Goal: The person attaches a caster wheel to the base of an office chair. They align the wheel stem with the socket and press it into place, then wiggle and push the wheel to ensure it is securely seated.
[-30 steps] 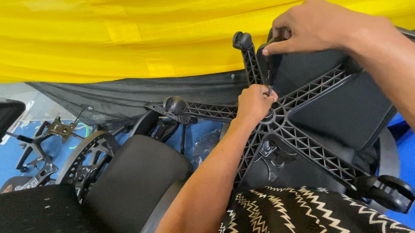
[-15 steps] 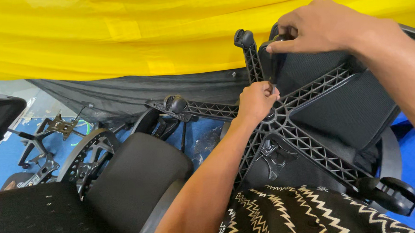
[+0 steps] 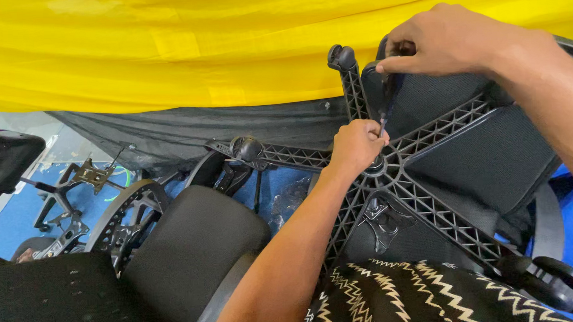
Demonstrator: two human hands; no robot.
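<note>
A black five-arm chair base lies upturned across my lap, ribbed underside facing me, castors at the arm ends. My left hand is closed around the lower end of a thin dark tool at the base's centre hub. My right hand pinches the upper end of that tool, above the hub. The tool stands nearly upright between the two hands. Behind the base sits a black mesh chair back.
A yellow cloth hangs across the back over dark fabric. A black padded seat lies at lower centre. Metal chair mechanisms and a round ribbed part rest on the blue floor at left. Patterned black-and-white fabric covers my lap.
My right hand has shifted slightly on the tool's top end; my left hand stays at the hub. The chair base has barely moved.
</note>
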